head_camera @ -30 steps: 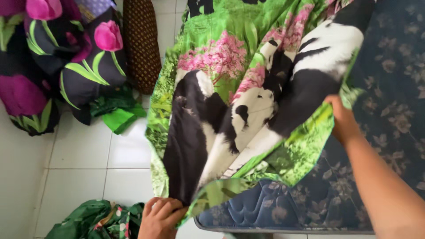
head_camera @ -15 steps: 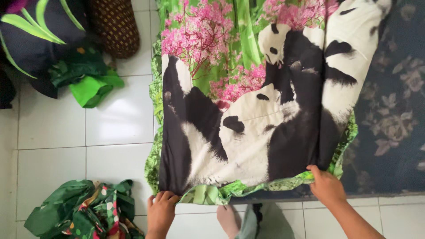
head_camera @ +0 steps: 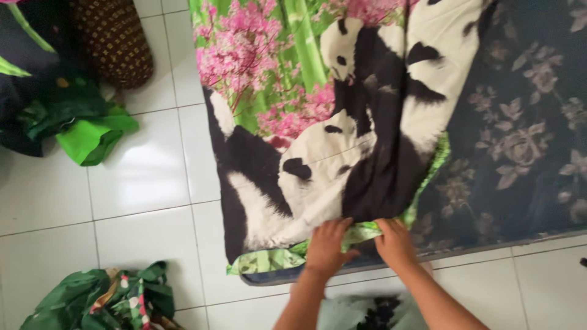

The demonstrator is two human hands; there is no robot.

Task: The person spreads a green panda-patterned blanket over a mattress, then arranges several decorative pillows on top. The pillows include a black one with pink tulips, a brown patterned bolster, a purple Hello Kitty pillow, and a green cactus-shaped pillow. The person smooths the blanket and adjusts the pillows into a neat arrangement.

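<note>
While the panda-print sheet [head_camera: 318, 140] lies spread over the mattress [head_camera: 520, 140], the left hand [head_camera: 327, 244] and right hand [head_camera: 396, 243] both grip its green hem at 6 o'clock, close together. Crumpled green cloth [head_camera: 110, 299] lies on the tiled floor [head_camera: 140, 183] at 8 o'clock.

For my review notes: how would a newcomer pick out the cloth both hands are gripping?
Find the dark floral mattress on the white tiled floor. Draped over its near-left corner is the sheet, its green hem pinched by the left hand and right hand. Only it shows black-and-white pandas among pink blossoms.
</note>
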